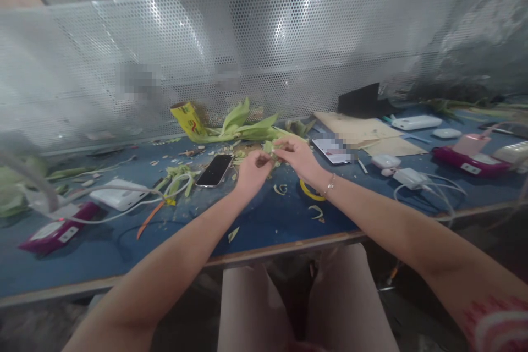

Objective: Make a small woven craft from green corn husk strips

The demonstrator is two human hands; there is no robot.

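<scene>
A small pale green plant piece is between my two hands above the blue table. My left hand has its fingers pinched at the piece's near side. The fingers of my right hand close on it from the right. Large green leaves lie just behind my hands, and a pile of thin green strips lies to the left. A black phone rests left of my left hand. Under my right wrist is a yellow ring, partly hidden.
A yellow tube leans near the perforated metal screen. Purple power strips with cables stand at both sides. White chargers, cardboard and a card-like device lie on the right. Plant scraps dot the table.
</scene>
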